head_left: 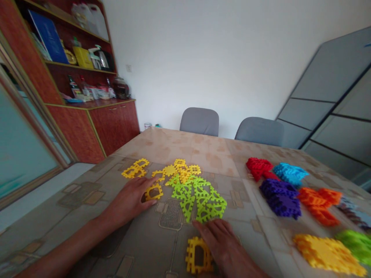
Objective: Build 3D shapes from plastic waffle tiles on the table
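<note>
My left hand [131, 199] reaches in from the left, its thumb and fingers around a yellow interlocking building piece [154, 192] with an open middle. My right hand [223, 241] is low in the middle, curled against a small stack of yellow building pieces [198, 255]. Its thumb is hidden, and its fingertips come close to the green pieces. Those flat green building pieces [199, 197], many triangular, lie spread between and beyond my hands. Behind them lies a cluster of loose yellow pieces [170, 170], with another yellow group [135, 168] farther left.
On the table [171, 144], to the right, sit red [259, 166], light blue [290, 173], purple [281, 198], orange [320, 202], yellow [329, 253] and green [358, 245] piles of pieces. Two grey chairs [199, 120] stand behind. A wooden cabinet [116, 123] is at left.
</note>
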A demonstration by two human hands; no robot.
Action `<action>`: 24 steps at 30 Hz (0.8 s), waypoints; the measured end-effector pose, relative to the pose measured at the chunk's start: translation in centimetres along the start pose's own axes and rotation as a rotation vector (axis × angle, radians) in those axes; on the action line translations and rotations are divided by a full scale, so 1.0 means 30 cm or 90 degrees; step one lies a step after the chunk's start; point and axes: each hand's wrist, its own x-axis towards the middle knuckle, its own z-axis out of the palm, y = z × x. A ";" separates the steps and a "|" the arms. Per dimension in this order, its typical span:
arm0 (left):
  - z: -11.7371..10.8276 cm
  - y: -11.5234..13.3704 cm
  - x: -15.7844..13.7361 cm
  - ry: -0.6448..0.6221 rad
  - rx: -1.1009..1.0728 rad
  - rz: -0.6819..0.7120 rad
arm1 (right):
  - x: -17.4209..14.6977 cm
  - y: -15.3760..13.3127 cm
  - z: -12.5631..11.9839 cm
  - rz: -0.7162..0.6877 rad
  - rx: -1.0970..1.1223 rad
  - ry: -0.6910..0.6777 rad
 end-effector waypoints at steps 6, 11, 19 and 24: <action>0.009 0.031 -0.015 0.031 -0.168 0.011 | -0.002 -0.033 0.002 0.035 0.003 0.009; 0.009 0.083 -0.027 0.030 -0.272 0.007 | -0.007 -0.040 0.016 0.046 0.023 0.008; 0.025 0.215 -0.098 -0.064 -0.314 0.135 | -0.015 -0.023 -0.134 0.127 0.063 0.055; -0.006 0.329 -0.091 -0.265 -0.328 0.282 | -0.010 0.032 -0.145 0.176 0.059 0.134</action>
